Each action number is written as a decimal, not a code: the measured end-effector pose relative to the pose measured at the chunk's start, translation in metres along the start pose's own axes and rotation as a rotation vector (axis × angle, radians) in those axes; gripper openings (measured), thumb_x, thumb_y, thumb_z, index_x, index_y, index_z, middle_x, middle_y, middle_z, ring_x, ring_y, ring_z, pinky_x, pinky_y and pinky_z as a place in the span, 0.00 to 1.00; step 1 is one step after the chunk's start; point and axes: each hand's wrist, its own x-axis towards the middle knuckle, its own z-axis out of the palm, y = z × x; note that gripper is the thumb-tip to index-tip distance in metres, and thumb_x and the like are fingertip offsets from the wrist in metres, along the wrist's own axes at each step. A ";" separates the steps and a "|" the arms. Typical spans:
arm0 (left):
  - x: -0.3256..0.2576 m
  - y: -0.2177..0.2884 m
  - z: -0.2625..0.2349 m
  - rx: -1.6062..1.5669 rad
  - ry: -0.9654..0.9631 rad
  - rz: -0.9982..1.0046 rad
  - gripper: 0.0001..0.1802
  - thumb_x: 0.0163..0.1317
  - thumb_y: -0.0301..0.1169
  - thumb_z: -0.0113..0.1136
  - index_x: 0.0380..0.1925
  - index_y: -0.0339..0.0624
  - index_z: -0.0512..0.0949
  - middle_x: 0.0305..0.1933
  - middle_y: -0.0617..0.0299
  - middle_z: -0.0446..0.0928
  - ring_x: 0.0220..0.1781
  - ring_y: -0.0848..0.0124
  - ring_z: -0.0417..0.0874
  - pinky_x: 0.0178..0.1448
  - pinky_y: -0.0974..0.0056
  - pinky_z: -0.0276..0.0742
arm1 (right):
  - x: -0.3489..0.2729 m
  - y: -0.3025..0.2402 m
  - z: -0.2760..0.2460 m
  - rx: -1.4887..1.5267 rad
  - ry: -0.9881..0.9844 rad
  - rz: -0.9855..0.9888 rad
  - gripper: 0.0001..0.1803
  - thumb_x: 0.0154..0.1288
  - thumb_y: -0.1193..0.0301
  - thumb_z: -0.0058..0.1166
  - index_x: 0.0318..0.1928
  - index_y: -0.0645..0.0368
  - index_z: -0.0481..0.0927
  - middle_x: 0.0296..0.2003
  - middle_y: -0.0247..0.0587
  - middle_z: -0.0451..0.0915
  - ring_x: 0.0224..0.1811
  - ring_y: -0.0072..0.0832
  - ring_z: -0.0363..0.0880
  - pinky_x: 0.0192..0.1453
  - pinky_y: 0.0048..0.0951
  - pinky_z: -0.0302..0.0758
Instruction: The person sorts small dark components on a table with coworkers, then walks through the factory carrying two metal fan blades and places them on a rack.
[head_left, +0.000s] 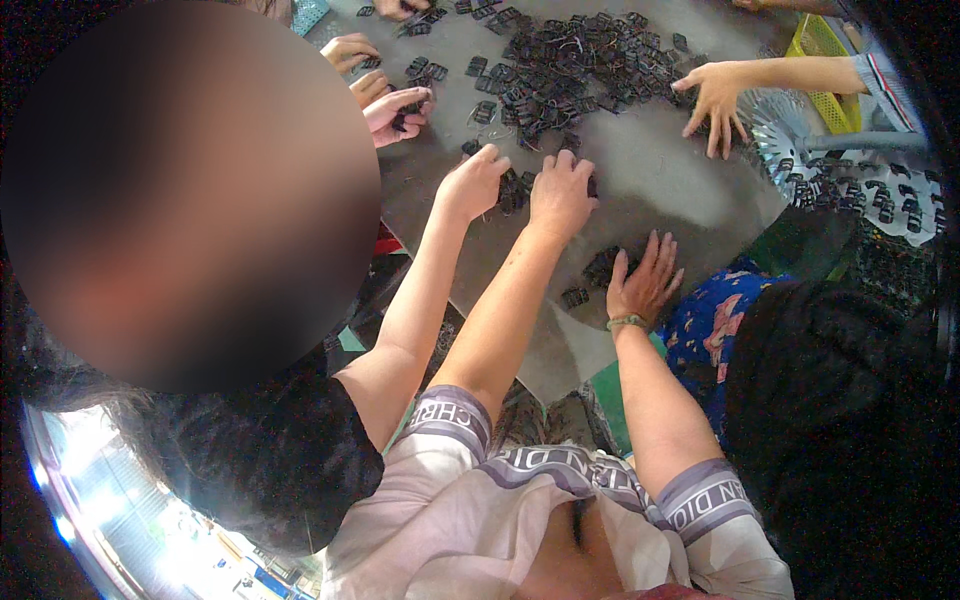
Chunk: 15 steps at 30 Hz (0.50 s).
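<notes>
My left hand [560, 190] lies knuckles-up on the grey table [680, 195], fingers curled down over a few small black plastic clips [512, 190]; its fingertips are hidden. My right hand [645, 280], with a green bracelet at the wrist, is spread flat with fingers apart beside a small cluster of black clips [600, 268] near the table's near edge. A large heap of the same black clips [570, 60] covers the far middle of the table.
A co-worker's hand [472, 182] rests just left of my left hand. Other people's hands reach in at far left [398, 108] and at right [715, 95]. A yellow basket [825, 45] stands at the far right, with more clips on a patterned cloth [885, 200].
</notes>
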 end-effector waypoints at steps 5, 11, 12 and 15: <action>-0.006 -0.007 -0.011 -0.189 0.050 -0.084 0.13 0.43 0.32 0.66 0.30 0.44 0.74 0.32 0.57 0.76 0.38 0.57 0.75 0.43 0.57 0.71 | 0.002 0.001 0.000 0.002 0.004 0.008 0.32 0.60 0.54 0.43 0.62 0.53 0.58 0.65 0.43 0.52 0.69 0.37 0.46 0.69 0.50 0.38; -0.010 0.000 -0.041 -0.170 0.009 -0.198 0.14 0.47 0.34 0.64 0.35 0.47 0.75 0.30 0.56 0.78 0.35 0.60 0.78 0.38 0.58 0.73 | -0.001 0.004 -0.001 0.011 -0.022 0.030 0.33 0.60 0.54 0.44 0.62 0.53 0.57 0.65 0.42 0.52 0.69 0.37 0.46 0.68 0.50 0.38; -0.005 0.001 -0.046 -0.222 0.052 -0.184 0.14 0.48 0.34 0.64 0.36 0.47 0.75 0.30 0.56 0.78 0.35 0.60 0.78 0.37 0.58 0.73 | 0.001 0.004 0.000 0.019 -0.014 0.025 0.32 0.60 0.54 0.44 0.62 0.53 0.57 0.65 0.42 0.51 0.69 0.37 0.46 0.68 0.50 0.38; -0.001 -0.014 -0.036 -0.336 0.079 -0.146 0.13 0.50 0.29 0.60 0.38 0.46 0.74 0.29 0.56 0.77 0.32 0.62 0.78 0.33 0.60 0.73 | 0.000 0.003 -0.003 0.023 -0.013 0.009 0.32 0.60 0.54 0.44 0.62 0.53 0.57 0.65 0.43 0.51 0.69 0.36 0.45 0.68 0.50 0.38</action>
